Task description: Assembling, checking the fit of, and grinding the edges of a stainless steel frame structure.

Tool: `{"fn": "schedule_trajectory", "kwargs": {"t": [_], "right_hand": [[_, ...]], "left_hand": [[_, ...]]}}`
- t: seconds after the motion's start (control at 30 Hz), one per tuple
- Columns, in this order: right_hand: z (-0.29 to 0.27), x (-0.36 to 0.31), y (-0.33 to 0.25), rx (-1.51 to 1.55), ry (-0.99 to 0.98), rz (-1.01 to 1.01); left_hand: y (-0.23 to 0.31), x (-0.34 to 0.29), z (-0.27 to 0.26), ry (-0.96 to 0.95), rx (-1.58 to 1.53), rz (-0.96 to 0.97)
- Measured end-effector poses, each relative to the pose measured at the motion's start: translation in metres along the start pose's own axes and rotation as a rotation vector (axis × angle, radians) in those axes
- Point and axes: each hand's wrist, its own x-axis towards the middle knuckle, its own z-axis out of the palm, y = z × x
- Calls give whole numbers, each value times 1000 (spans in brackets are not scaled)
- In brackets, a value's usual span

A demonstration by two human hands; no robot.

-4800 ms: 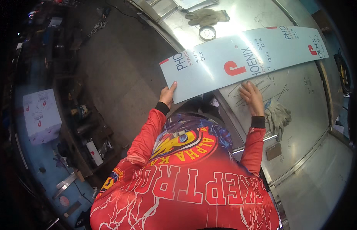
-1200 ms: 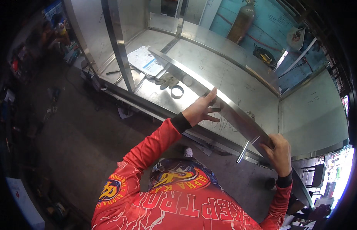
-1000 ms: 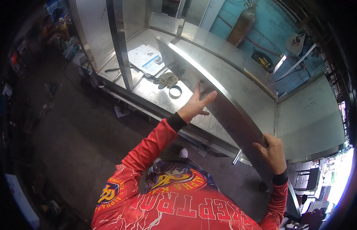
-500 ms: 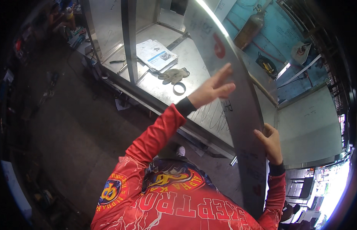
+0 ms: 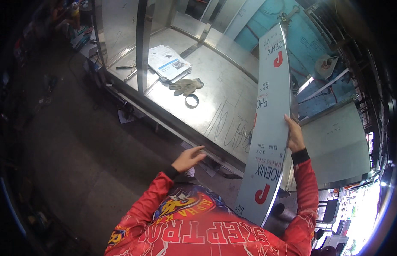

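A long, narrow sheet-metal panel (image 5: pixel 269 128) with red and black print stands tilted on my right, running from near my body up past the far bench edge. My right hand (image 5: pixel 296 135) grips its right edge about halfway along, fingers partly hidden by the panel. Away from the panel, my left hand (image 5: pixel 188 159) hovers in front of the bench's near edge with fingers stretched out, holding nothing. Past it, on the metal bench top (image 5: pixel 215 81), lie a grey work glove (image 5: pixel 185 86), a dark ring of tape (image 5: pixel 191 101) and a stack of papers (image 5: pixel 169 64).
A metal post (image 5: pixel 142 47) rises at the bench's left front. Pliers (image 5: pixel 125 67) lie near it. A curved metal sheet (image 5: pixel 337 147) is to the right of the panel. A plastic bag (image 5: pixel 326 66) hangs by the blue wall. Dark floor (image 5: pixel 79 158) spreads to the left.
My left hand has come off the panel and dropped toward me. The panel has turned so its printed face shows, and its top has swung right. My right hand keeps its grip.
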Motion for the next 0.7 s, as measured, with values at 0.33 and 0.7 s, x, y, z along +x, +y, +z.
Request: {"fn": "schedule_trajectory", "kwargs": {"t": [0.33,0.7], "right_hand": [[-122,157,49,285,63,192],[-187,213,98,274,343,-64]], "left_hand": [[-78,-146,-102,519,183,-174],[-53,-155,-86,567,148,-207]]}}
